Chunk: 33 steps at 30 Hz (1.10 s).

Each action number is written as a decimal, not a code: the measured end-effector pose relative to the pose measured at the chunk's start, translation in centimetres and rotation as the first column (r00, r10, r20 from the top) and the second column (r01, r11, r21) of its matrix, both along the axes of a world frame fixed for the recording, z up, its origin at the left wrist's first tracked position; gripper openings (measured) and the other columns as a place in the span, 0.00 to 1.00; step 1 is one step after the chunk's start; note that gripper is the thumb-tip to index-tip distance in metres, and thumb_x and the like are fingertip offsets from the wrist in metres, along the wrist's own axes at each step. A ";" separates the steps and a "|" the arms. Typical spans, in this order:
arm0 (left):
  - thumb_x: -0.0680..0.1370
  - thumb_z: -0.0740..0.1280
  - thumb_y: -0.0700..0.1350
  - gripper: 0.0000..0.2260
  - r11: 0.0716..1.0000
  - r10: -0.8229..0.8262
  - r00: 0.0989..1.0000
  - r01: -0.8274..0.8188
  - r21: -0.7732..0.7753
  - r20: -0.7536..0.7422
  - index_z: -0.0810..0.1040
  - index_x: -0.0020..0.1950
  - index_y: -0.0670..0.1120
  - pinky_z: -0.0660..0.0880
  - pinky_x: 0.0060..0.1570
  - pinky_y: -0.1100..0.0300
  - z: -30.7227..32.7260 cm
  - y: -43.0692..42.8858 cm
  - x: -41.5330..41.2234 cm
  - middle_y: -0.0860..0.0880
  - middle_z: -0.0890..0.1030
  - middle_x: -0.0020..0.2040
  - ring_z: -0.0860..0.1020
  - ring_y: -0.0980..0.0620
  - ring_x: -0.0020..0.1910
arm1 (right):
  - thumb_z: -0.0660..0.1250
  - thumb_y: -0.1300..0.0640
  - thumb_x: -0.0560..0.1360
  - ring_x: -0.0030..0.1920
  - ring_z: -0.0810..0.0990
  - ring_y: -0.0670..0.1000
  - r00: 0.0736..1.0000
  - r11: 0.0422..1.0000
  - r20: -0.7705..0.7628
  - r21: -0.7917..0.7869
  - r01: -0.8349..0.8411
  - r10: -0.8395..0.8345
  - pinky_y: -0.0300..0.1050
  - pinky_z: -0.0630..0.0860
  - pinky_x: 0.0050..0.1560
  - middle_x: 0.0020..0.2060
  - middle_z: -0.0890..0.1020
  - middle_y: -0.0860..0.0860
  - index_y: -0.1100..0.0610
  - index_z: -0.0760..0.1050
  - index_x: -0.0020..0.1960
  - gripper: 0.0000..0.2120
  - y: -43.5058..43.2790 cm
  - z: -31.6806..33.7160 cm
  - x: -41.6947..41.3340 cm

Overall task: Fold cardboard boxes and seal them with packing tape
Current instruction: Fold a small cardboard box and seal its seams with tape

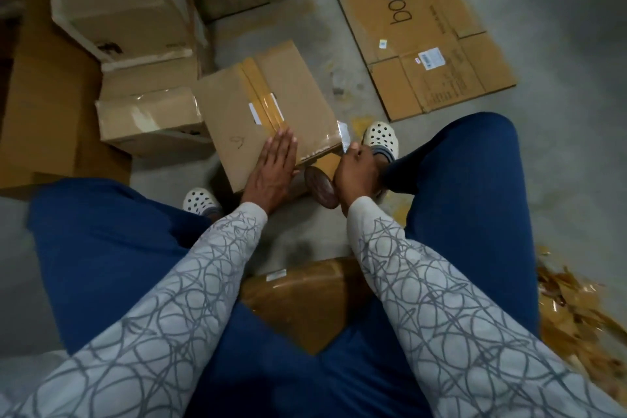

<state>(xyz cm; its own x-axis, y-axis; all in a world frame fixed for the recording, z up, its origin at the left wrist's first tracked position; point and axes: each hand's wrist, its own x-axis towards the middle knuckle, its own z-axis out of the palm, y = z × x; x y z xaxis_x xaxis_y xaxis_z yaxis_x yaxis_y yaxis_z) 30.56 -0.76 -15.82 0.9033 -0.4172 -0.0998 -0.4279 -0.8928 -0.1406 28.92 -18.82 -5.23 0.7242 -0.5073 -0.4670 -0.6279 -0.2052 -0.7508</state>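
Just beneath left hand (274, 163), box (230, 102).

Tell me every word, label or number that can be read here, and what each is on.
"boAt": large print on the flattened cardboard sheet.
Fine print and white stickers on that sheet: too small to read.
White label and pen mark on the taped box: illegible.
Label on the nearest box: blurred.
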 end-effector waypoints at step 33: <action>0.75 0.76 0.40 0.07 0.348 0.269 0.924 -0.355 -0.868 -0.271 0.88 0.52 0.46 0.78 0.48 0.64 18.8 -7.1 -5.9 0.50 0.83 0.45 0.80 0.56 0.44 | 0.57 0.52 0.85 0.40 0.76 0.53 0.859 0.999 0.511 -0.047 -0.006 0.029 0.44 0.61 0.37 0.43 0.81 0.52 0.58 0.74 0.51 0.12 -2.0 5.3 -2.2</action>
